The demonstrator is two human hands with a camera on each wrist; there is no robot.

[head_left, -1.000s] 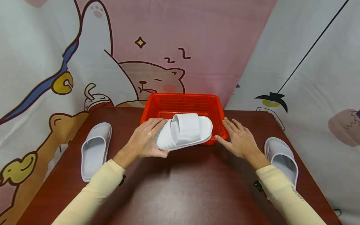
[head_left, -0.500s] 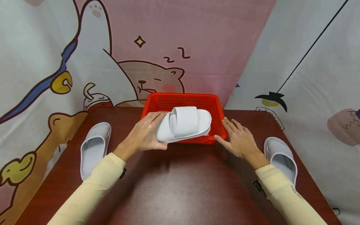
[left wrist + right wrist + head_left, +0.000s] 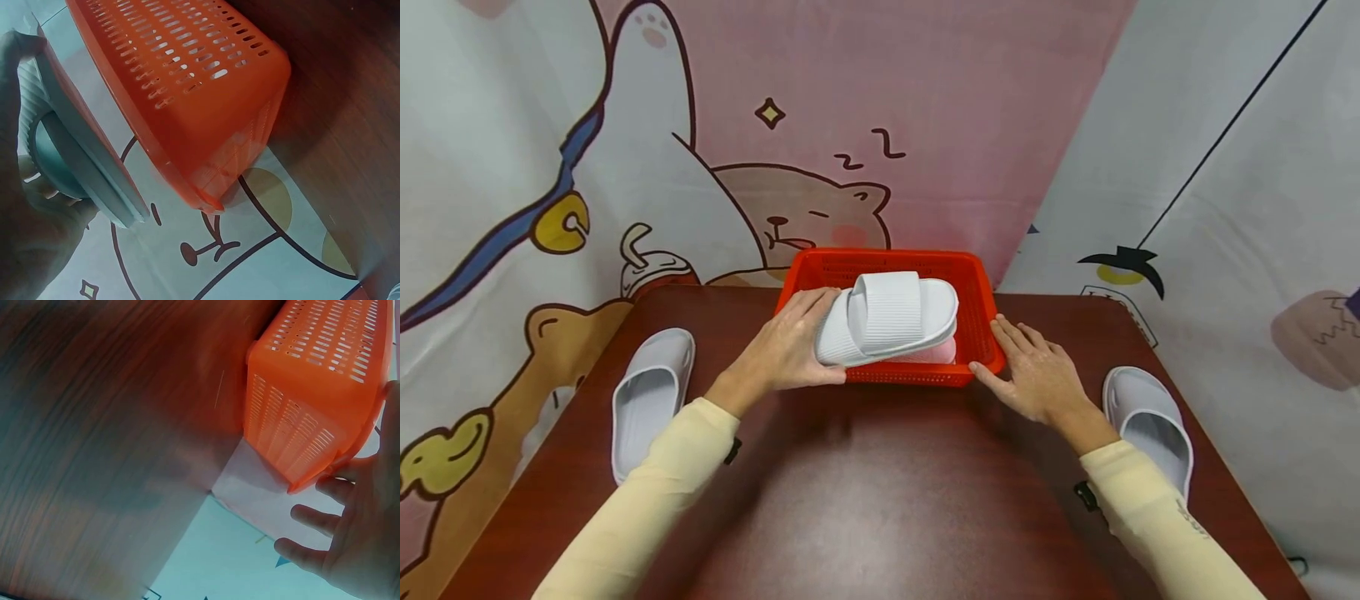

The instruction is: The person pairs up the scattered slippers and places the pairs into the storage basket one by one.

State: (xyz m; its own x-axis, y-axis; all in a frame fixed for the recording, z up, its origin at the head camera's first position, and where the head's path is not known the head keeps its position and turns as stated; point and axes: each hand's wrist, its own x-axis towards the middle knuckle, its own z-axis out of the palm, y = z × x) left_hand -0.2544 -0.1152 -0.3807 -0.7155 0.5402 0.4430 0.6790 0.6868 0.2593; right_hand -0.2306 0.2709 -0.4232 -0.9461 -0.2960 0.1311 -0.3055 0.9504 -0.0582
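Note:
My left hand (image 3: 790,342) grips a white ribbed slide slipper (image 3: 891,312) by its heel end, thumb on the near side, fingers on the far side. The slipper's wide strap faces up and its toe points right. It hangs over the red plastic basket (image 3: 917,379), overlapping the opening in the head view. Below its toe, something pink (image 3: 936,352) shows inside the basket, mostly hidden. The left wrist view catches the slipper (image 3: 69,144) edge-on beside the orange-looking basket wall (image 3: 206,119). My right hand (image 3: 1030,371) lies at the basket's right rim, fingers extended against it.
A light grey slipper (image 3: 651,392) lies at the left of the brown table (image 3: 865,500), and another grey slipper (image 3: 1146,425) lies at the right, partly behind my right sleeve. A cartoon-printed cloth (image 3: 955,125) hangs right behind the table's back edge.
My left hand has raised the white slipper and moved it farther over the basket, shifting slightly left. The pink thing beneath has come into view. The right hand has stayed at the rim.

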